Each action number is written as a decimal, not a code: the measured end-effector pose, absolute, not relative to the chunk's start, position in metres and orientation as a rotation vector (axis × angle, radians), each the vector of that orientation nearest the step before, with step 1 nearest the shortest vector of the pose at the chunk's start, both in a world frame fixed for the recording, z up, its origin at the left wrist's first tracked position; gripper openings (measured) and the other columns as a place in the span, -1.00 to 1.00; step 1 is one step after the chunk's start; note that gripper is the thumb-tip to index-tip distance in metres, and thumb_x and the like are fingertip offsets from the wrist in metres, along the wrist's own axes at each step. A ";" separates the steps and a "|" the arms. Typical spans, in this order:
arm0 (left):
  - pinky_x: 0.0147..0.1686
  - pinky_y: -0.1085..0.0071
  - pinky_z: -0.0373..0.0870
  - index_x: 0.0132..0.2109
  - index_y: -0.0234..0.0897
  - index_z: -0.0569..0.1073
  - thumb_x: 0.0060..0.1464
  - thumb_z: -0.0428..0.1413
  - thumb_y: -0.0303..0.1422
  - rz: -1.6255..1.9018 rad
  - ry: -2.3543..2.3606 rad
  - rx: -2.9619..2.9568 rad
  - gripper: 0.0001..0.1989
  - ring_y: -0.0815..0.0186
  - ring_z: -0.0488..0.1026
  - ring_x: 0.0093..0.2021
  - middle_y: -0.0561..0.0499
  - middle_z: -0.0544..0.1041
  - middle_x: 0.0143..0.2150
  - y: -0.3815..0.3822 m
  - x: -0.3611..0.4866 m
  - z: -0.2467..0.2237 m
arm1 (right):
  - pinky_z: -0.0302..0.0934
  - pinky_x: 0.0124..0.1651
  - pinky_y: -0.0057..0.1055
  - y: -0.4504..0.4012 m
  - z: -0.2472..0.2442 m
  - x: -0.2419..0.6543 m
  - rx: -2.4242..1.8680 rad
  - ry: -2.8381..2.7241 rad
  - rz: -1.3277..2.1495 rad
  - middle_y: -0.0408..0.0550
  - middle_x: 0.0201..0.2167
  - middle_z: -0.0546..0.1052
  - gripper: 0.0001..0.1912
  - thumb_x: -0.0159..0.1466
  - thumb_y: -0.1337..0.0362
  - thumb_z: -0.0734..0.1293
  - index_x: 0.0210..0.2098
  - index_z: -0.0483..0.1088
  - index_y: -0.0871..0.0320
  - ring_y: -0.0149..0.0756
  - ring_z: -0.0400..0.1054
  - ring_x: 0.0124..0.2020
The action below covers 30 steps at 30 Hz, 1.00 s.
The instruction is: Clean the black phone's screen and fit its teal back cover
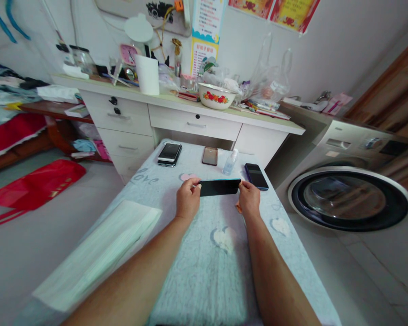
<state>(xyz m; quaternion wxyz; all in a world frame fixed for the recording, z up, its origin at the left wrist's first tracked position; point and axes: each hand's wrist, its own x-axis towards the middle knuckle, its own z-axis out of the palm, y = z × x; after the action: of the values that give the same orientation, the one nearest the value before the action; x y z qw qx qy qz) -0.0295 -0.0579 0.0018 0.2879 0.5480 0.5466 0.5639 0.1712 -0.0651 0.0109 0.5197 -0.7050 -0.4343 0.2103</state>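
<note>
Between fingers (193,182), black phone (220,187), ends gripped

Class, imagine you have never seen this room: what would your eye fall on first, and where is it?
First, the dark phone at the centre, held lengthwise over the cloth-covered table, with the left hand at one end and the right hand at the other. Then the washing machine on the right, with its big round door, and the bright red bag on the floor at left.
</note>
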 end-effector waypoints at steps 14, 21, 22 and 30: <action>-0.13 0.33 0.43 -0.14 -0.29 0.53 0.05 0.09 -0.38 1.514 1.459 1.472 -0.77 0.27 0.51 -0.24 -0.05 0.59 -0.20 -0.056 -0.030 -0.003 | -0.09 -0.74 -0.48 -0.066 0.016 0.167 -1.522 -0.982 0.542 -0.24 -0.70 0.32 -0.52 0.19 -0.02 0.26 -0.14 0.49 0.25 -0.43 0.08 -0.81; -0.12 0.34 0.43 -0.15 -0.30 0.53 0.05 0.07 -0.38 1.505 1.462 1.464 -0.77 0.27 0.51 -0.22 -0.05 0.58 -0.20 -0.057 -0.030 0.000 | -0.05 -0.63 -0.48 -0.067 0.010 0.174 -1.822 -1.205 0.457 -0.24 -0.79 0.19 -0.69 0.18 0.22 0.15 -0.49 0.46 0.19 -0.39 0.18 -0.75; -0.13 0.34 0.43 -0.15 -0.30 0.53 0.04 0.07 -0.38 1.504 1.461 1.461 -0.77 0.27 0.51 -0.22 -0.05 0.58 -0.20 -0.057 -0.030 0.001 | -0.05 -0.61 -0.48 -0.067 0.011 0.174 -1.850 -1.228 0.434 -0.23 -0.78 0.21 -0.70 0.16 0.25 0.15 -0.52 0.45 0.19 -0.39 0.18 -0.73; -0.13 0.34 0.43 -0.15 -0.30 0.53 0.04 0.08 -0.38 1.503 1.467 1.463 -0.78 0.27 0.51 -0.24 -0.05 0.58 -0.22 -0.058 -0.030 0.001 | -0.01 -0.59 -0.48 -0.066 0.014 0.175 -1.756 -1.205 0.430 -0.16 -0.68 0.37 -0.66 0.18 0.18 0.18 -0.37 0.53 0.23 -0.38 0.21 -0.68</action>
<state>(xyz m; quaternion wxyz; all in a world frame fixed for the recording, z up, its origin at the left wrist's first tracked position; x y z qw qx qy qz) -0.0296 -0.0585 0.0015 0.2872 0.5475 0.5490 0.5624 0.1748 -0.0661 0.0137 0.4657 -0.7152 -0.4908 0.1752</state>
